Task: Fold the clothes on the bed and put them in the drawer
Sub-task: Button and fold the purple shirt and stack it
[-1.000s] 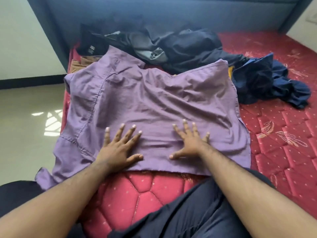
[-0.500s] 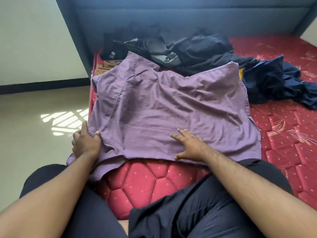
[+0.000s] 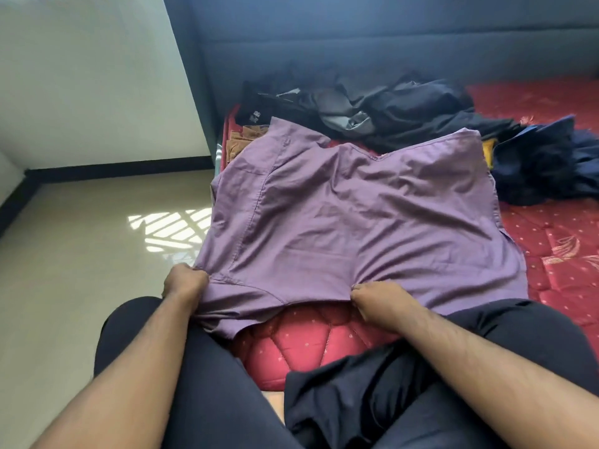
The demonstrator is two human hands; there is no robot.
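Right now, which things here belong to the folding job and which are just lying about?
Job:
purple shirt, gripped at its near hem by left hand and right hand
black clothes pile
navy garment
brown garment

Lying about:
red mattress
sunlit floor
headboard

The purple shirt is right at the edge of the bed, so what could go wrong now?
1. The purple shirt overhangs the bed's left edge where the left hand grips it; it might slide to the floor.
2. The right hand bunches the hem, so creases could get folded in.
3. Its collar lies against the dark clothes pile, which might snag.
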